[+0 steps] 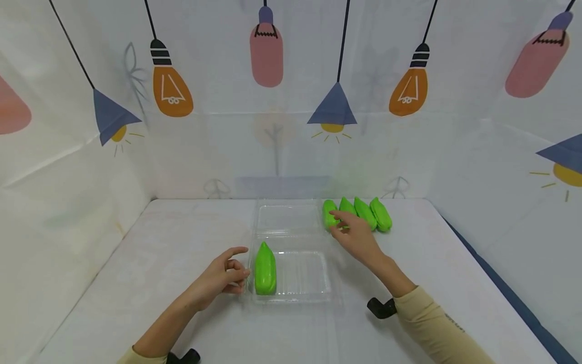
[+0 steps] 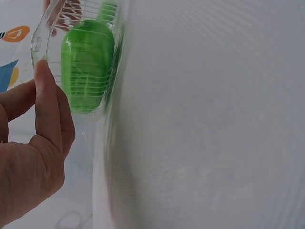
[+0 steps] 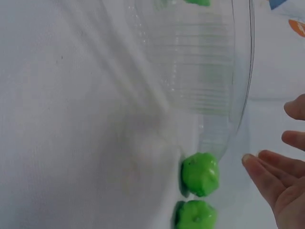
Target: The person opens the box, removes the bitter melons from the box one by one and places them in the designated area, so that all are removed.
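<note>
Leftmost, the left hand (image 1: 223, 277) rests on the table (image 1: 136, 283) with fingers loosely curled, its fingertips touching the near left rim of the clear plastic tray (image 1: 309, 296) and holding nothing. Just to the right of those fingers, inside the tray, lies one green pepper (image 1: 265, 269), its long axis pointing away from the person. Further right, the right hand (image 1: 352, 235) reaches out past the tray's far right corner, fingers relaxed and spread, gripping nothing. Its fingertips hover at the nearest of four green peppers in a row (image 1: 359, 214), which lie side by side just beyond and to the right of it, each running lengthwise away from the person. This hand is plainly the nearer one to that row.
</note>
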Demonstrator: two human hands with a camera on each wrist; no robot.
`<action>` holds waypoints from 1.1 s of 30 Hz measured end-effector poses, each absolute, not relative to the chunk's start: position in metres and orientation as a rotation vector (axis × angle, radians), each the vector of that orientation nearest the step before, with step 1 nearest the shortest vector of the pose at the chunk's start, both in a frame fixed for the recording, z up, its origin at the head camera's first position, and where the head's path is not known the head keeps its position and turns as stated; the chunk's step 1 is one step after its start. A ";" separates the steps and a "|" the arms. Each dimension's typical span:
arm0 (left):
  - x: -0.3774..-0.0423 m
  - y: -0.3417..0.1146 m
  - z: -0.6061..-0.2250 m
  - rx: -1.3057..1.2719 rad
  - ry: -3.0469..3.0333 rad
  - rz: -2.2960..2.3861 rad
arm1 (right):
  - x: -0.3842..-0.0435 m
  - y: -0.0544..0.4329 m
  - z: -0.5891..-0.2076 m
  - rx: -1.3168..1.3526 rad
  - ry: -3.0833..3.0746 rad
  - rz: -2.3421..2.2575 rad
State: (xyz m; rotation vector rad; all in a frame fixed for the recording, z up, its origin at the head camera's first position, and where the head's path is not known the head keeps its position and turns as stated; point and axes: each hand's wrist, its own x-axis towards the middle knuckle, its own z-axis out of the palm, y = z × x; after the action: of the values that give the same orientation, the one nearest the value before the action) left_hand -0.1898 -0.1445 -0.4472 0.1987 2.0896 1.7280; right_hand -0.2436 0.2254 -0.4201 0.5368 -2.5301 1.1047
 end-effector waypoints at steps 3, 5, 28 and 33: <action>-0.190 -0.145 -0.447 0.198 2.086 1.733 | -0.240 0.218 -0.421 0.577 -2.557 1.095; -0.190 -0.145 -0.447 0.196 2.083 1.735 | -0.237 0.214 -0.421 0.597 -2.589 1.081; -0.190 -0.146 -0.448 0.200 2.075 1.751 | -0.214 0.164 -0.422 0.810 -2.812 1.091; -0.191 -0.147 -0.449 0.197 2.085 1.748 | -0.211 0.150 -0.424 0.869 -2.828 1.142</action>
State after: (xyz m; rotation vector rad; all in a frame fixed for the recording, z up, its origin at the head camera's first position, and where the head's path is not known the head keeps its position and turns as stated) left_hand -0.1910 -0.1472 -0.4487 0.1965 2.0849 1.7476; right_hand -0.2111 0.1498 -0.4236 0.8691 -2.8284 1.1421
